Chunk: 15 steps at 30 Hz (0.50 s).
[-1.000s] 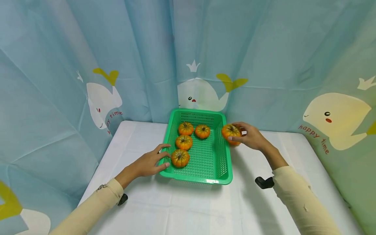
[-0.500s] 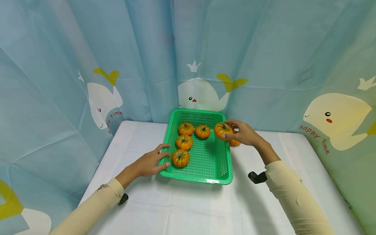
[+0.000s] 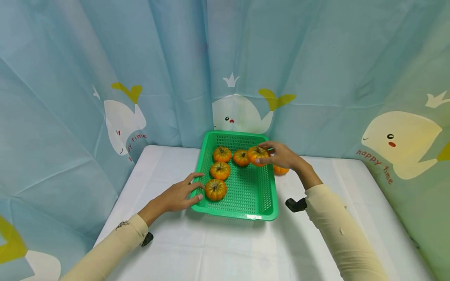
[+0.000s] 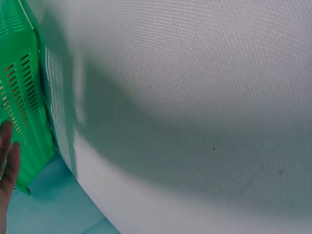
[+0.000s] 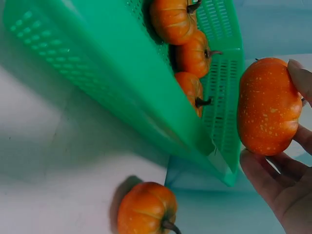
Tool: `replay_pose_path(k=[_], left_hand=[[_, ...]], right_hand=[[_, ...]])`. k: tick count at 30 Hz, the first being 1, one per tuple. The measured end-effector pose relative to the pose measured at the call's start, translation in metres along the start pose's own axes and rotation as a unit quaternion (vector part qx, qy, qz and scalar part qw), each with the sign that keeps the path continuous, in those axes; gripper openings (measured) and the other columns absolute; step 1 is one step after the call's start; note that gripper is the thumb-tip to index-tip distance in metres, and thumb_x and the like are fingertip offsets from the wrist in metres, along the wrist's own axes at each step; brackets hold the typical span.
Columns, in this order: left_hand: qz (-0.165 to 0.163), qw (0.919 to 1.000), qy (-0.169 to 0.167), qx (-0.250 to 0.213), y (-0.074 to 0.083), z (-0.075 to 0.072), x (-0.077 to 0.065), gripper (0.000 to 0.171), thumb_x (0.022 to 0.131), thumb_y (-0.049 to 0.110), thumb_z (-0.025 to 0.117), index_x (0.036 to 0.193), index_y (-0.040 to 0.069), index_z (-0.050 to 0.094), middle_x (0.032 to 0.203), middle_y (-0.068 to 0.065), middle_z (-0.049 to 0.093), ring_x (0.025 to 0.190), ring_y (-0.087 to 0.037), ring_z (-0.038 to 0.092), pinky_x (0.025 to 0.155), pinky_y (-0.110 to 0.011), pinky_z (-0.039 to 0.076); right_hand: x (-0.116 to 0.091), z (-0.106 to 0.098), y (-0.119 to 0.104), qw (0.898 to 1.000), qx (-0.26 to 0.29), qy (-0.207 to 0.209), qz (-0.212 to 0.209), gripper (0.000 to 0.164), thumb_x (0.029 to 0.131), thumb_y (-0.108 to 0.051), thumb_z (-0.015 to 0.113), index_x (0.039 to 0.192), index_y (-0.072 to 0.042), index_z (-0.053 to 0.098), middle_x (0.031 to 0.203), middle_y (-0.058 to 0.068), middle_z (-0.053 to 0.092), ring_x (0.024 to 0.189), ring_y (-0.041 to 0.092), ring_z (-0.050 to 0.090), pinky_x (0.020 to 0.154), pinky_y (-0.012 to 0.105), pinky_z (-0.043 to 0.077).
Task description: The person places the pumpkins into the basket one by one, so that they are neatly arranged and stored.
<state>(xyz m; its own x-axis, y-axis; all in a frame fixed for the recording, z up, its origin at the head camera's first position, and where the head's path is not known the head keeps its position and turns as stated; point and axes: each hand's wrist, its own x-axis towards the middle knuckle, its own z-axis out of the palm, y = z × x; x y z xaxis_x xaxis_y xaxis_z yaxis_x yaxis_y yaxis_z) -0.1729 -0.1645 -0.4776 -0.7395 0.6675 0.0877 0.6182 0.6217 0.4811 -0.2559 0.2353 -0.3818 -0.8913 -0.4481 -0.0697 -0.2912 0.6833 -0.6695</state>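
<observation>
My right hand [image 3: 284, 157] holds a small orange pumpkin [image 3: 258, 157] between thumb and fingers, over the back right part of a green plastic basket [image 3: 228, 213]. In the right wrist view the held pumpkin [image 5: 269, 108] shows its speckled underside, above the basket's rim. My left hand [image 3: 178, 195] rests at the basket's left rim, its fingers relaxed and spread; part of it shows beside the basket wall in the left wrist view. Several pumpkins [image 3: 220, 171] sit inside, mostly in a column along the left; the back right one [image 3: 240, 158] is partly covered by the held pumpkin.
Another pumpkin [image 3: 281, 170] lies on the white tablecloth [image 3: 225, 249] just outside the basket's right wall, partly hidden in the head view. Blue curtains [image 3: 183, 78] printed with whales hang around the table, close behind the basket.
My right hand has carried the pumpkin leftward, from beyond the basket's right rim to over its inside. This uncovers the pumpkin on the table. The left hand and basket stay put.
</observation>
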Motion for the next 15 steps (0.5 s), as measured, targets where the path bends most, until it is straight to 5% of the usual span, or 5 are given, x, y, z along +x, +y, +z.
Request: replay_pose_path(k=[15], left_hand=[[0.007, 0.9999, 0.007, 0.008, -0.001, 0.001, 0.001, 0.038, 0.104, 0.047, 0.049, 0.129, 0.021, 0.061, 0.161, 0.000, 0.028, 0.093, -0.019, 0.069, 0.082, -0.038, 0.054]], right_hand=[[0.017, 0.013, 0.001, 0.999, 0.027, -0.015, 0.033, 0.068, 0.090, -0.029, 0.076, 0.146, -0.003, 0.048, 0.144, 0.026, 0.048, 0.127, 0.043, 0.051, 0.103, 0.055, 0.045]])
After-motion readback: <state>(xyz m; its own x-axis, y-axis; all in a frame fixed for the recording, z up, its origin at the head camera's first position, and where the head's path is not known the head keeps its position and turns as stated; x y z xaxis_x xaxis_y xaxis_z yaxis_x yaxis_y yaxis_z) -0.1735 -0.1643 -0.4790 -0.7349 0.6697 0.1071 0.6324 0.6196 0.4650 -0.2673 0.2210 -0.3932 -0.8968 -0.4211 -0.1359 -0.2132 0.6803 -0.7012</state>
